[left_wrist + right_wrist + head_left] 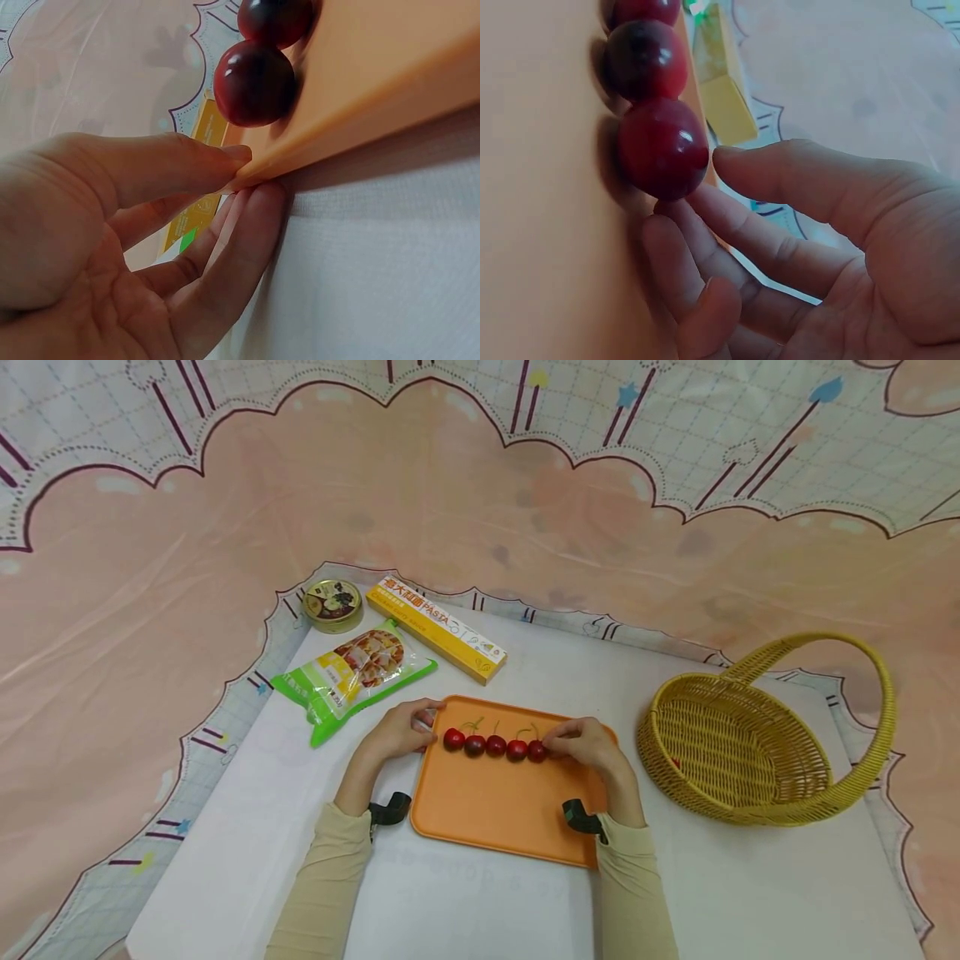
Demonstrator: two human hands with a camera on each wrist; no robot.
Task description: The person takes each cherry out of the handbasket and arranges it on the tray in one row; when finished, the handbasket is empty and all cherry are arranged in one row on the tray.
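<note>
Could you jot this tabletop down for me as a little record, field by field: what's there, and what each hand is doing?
Tray: orange tray on a white table
On tray: five cherries in a row
Left hand: left hand pinches the tray's edge
Right hand: right hand, fingertips at the end cherry; a firm grip is unclear
Right side: wicker basket
Behind: pasta box, snack bag, round tin

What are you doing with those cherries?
A person has five red cherries lined up in a row on an orange tray. The left hand pinches the tray's left edge, while the right hand touches the cherry at the right end of the row. A yellow wicker basket sits to the right, and food packages lie behind the tray.
</note>
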